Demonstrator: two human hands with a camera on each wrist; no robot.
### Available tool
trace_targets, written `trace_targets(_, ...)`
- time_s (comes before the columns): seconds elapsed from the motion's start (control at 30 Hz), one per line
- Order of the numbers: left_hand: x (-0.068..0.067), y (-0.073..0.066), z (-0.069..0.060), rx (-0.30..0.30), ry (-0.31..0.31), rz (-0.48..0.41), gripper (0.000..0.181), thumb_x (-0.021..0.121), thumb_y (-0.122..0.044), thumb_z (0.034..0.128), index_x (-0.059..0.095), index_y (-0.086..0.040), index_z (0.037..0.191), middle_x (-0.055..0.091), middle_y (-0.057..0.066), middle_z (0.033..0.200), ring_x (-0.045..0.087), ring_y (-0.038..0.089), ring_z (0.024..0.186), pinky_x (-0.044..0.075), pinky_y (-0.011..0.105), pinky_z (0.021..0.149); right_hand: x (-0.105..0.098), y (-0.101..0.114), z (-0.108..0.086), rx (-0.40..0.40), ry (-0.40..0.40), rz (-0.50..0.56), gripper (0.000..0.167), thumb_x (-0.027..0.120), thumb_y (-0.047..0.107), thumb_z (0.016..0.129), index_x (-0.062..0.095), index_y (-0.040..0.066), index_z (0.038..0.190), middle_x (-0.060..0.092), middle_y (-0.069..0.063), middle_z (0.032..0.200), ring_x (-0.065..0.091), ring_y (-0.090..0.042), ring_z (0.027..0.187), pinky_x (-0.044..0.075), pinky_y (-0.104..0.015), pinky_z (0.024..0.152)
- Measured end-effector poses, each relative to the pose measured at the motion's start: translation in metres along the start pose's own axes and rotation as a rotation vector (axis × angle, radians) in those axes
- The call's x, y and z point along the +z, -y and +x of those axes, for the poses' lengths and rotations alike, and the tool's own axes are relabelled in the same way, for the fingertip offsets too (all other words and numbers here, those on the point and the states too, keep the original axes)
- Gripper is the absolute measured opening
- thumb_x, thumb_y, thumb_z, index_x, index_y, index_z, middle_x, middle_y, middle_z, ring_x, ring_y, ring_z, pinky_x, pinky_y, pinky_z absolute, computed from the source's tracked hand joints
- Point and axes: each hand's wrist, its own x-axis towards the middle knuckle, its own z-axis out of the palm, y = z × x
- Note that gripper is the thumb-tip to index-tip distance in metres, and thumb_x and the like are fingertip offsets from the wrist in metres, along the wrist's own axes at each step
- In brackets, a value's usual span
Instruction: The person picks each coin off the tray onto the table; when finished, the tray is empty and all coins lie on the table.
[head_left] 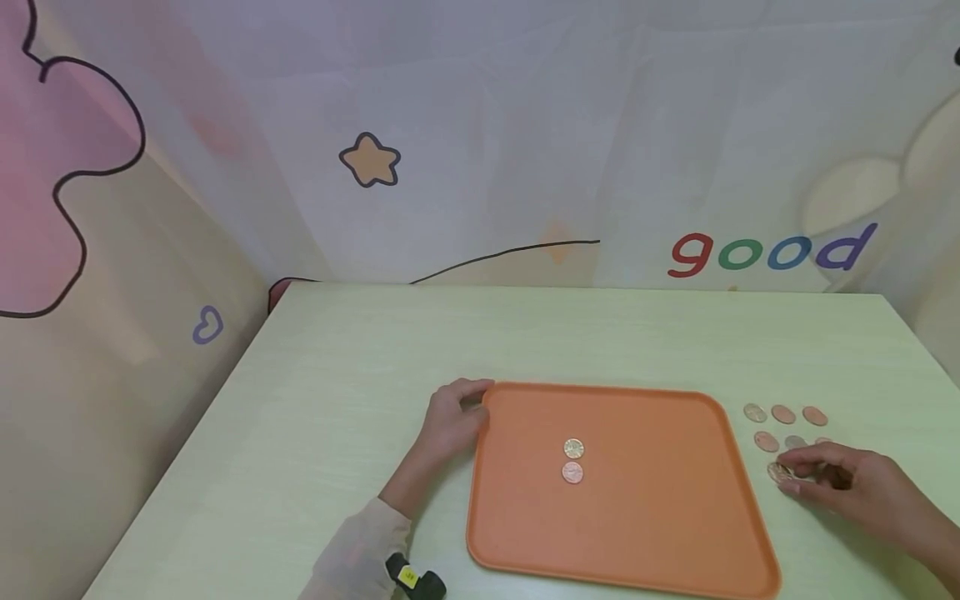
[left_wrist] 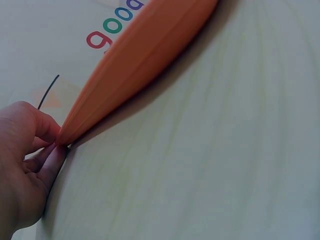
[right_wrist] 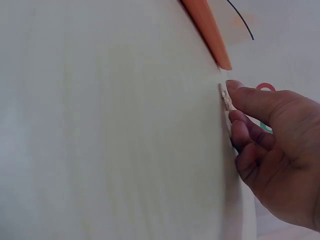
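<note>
An orange tray point(head_left: 637, 533) lies on the table, its far left corner between the thumb and fingers of my left hand point(head_left: 453, 421). The left wrist view shows that hand point(left_wrist: 22, 165) gripping the tray's rim point(left_wrist: 125, 75). Two coins lie on the tray, a gold-toned coin point(head_left: 573, 448) above a copper-toned coin point(head_left: 572, 472). Right of the tray, my right hand point(head_left: 855, 487) pinches a coin point(head_left: 777, 472) at tabletop level, thumb on the near side and forefinger on the far side. The right wrist view shows my right hand point(right_wrist: 275, 145) low beside coins seen edge-on.
Several coins stand in rows beyond my right hand, among them a silver-toned coin point(head_left: 755, 412) and a copper coin point(head_left: 814, 416). A pale green table point(head_left: 300, 433) stretches to a printed cloth backdrop point(head_left: 487, 150). A black strap device point(head_left: 416, 579) sits on the left sleeve.
</note>
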Motion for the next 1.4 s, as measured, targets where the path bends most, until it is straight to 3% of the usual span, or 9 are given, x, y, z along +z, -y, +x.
trace_targets(0.13, 0.000, -0.001, 0.000, -0.005, 0.005, -0.005, 0.050, 0.055, 0.003, 0.0821, 0.068, -0.001, 0.130, 0.070, 0.016, 0.121, 0.066, 0.033, 0.119, 0.050, 0.048, 0.103, -0.005, 0.003, 0.002, -0.019, 0.016, 0.034, 0.025, 0.082, 0.002, 0.077, 0.076, 0.005, 0.101, 0.058, 0.026, 0.076, 0.046, 0.002, 0.061, 0.038, -0.019, 0.051)
trace_targets(0.27, 0.000, 0.000, 0.000, -0.001, -0.001, -0.008, 0.050, 0.055, 0.003, 0.0821, 0.068, -0.001, 0.130, 0.070, 0.016, 0.122, 0.066, 0.033, 0.119, 0.050, 0.049, 0.104, -0.007, 0.009, 0.008, -0.167, -0.006, 0.175, 0.036, 0.078, -0.006, 0.078, 0.077, 0.018, 0.106, 0.061, 0.023, 0.080, 0.050, -0.001, 0.058, 0.036, -0.021, 0.050)
trace_targets(0.33, 0.000, 0.000, 0.000, -0.002, -0.001, -0.008, 0.050, 0.055, 0.003, 0.0819, 0.068, -0.001, 0.130, 0.070, 0.016, 0.121, 0.066, 0.033, 0.119, 0.050, 0.048, 0.104, -0.007, 0.014, 0.013, -0.243, -0.013, 0.217, 0.040, 0.076, -0.010, 0.079, 0.077, 0.020, 0.107, 0.063, 0.021, 0.082, 0.053, -0.001, 0.059, 0.037, -0.020, 0.052)
trace_targets(0.43, 0.001, 0.000, 0.001, -0.004, 0.000, -0.007, 0.050, 0.055, 0.003, 0.0822, 0.068, -0.001, 0.130, 0.071, 0.016, 0.120, 0.066, 0.032, 0.119, 0.050, 0.048, 0.103, -0.008, 0.025, 0.021, -0.297, -0.011, 0.216, 0.037, 0.073, -0.010, 0.082, 0.077, 0.016, 0.108, 0.065, 0.021, 0.084, 0.055, -0.001, 0.065, 0.040, -0.017, 0.054)
trace_targets(0.6, 0.001, -0.001, 0.001, 0.001, -0.001, -0.001, 0.050, 0.055, 0.003, 0.0820, 0.068, -0.002, 0.130, 0.071, 0.016, 0.120, 0.066, 0.032, 0.118, 0.051, 0.048, 0.103, -0.009, 0.047, 0.034, -0.278, 0.022, 0.162, 0.026, 0.073, -0.005, 0.085, 0.075, 0.009, 0.107, 0.065, 0.027, 0.090, 0.056, -0.001, 0.069, 0.045, -0.015, 0.057)
trace_targets(0.97, 0.000, 0.001, 0.000, -0.003, -0.005, -0.007, 0.050, 0.055, 0.004, 0.0819, 0.068, -0.001, 0.130, 0.070, 0.016, 0.121, 0.067, 0.033, 0.119, 0.051, 0.048, 0.103, 0.003, 0.087, 0.066, -0.327, 0.191, 0.118, 0.020, 0.072, 0.002, 0.089, 0.075, 0.002, 0.108, 0.069, 0.009, 0.086, 0.056, 0.003, 0.075, 0.049, -0.017, 0.064)
trace_targets(1.4, 0.000, 0.000, -0.001, 0.001, 0.001, -0.005, 0.049, 0.056, 0.004, 0.0830, 0.068, -0.001, 0.130, 0.070, 0.016, 0.120, 0.067, 0.033, 0.118, 0.052, 0.048, 0.103, 0.037, 0.143, 0.093, -0.317, 0.435, 0.079, 0.025, 0.076, 0.013, 0.088, 0.074, 0.008, 0.113, 0.073, 0.003, 0.098, 0.057, 0.001, 0.082, 0.053, -0.020, 0.073)
